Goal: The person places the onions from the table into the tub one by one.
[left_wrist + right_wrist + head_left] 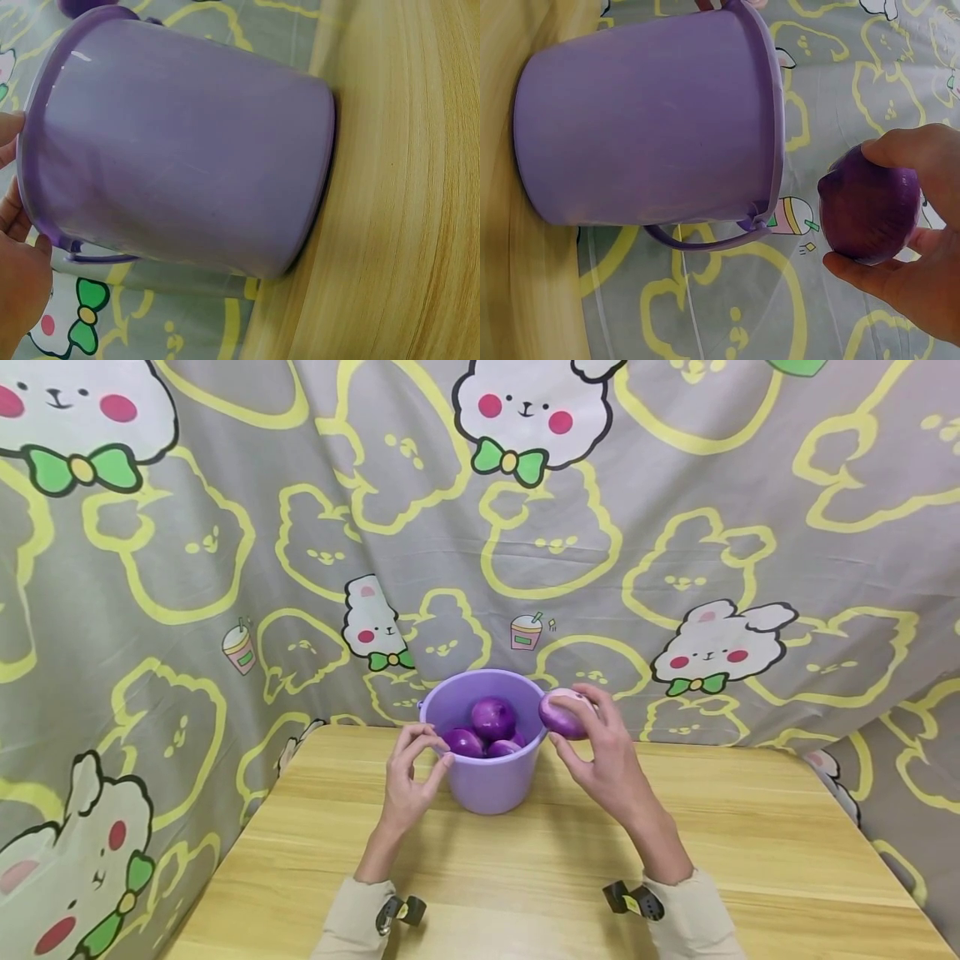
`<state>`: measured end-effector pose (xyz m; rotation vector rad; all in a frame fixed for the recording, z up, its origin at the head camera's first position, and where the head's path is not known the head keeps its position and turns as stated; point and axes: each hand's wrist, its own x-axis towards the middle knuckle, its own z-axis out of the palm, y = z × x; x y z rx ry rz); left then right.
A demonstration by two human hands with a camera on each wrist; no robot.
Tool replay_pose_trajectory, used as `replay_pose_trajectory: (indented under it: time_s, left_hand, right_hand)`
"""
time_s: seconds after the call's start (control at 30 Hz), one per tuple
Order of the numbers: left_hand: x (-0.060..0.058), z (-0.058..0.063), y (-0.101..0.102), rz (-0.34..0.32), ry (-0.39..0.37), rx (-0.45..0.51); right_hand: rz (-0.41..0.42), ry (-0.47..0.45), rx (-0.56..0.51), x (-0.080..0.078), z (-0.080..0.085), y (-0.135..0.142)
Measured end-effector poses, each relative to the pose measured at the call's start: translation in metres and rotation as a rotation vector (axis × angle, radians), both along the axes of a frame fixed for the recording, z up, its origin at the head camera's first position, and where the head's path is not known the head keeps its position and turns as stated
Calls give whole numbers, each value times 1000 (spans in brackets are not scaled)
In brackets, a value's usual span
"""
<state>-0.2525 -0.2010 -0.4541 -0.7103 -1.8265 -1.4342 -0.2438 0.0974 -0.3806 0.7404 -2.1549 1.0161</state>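
Note:
A purple bucket (491,789) stands upright on the table, with several glossy purple onions (493,718) inside it. At its near left rim, my left hand (405,785) pinches the edge between thumb and fingers; the left wrist view shows those fingertips (13,214) at the rim. To the right of the bucket, my right hand (611,760) holds another purple onion (558,717) just outside the rim, at about rim height. The right wrist view shows thumb and fingers around this onion (870,206), its pointed end toward the bucket.
The wooden table (750,843) extends in front of the bucket and to both sides. A grey curtain (555,527) with cartoon animals hangs close behind the bucket. The bucket's handle (705,244) hangs down behind it.

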Motion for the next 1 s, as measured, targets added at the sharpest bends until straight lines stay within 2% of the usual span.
replay_pose_trajectory:
  time_s: [1.0]
  left_hand:
    - [1, 1, 0, -2, -6, 4]
  right_hand:
    - [59, 21, -2, -8, -2, -17]
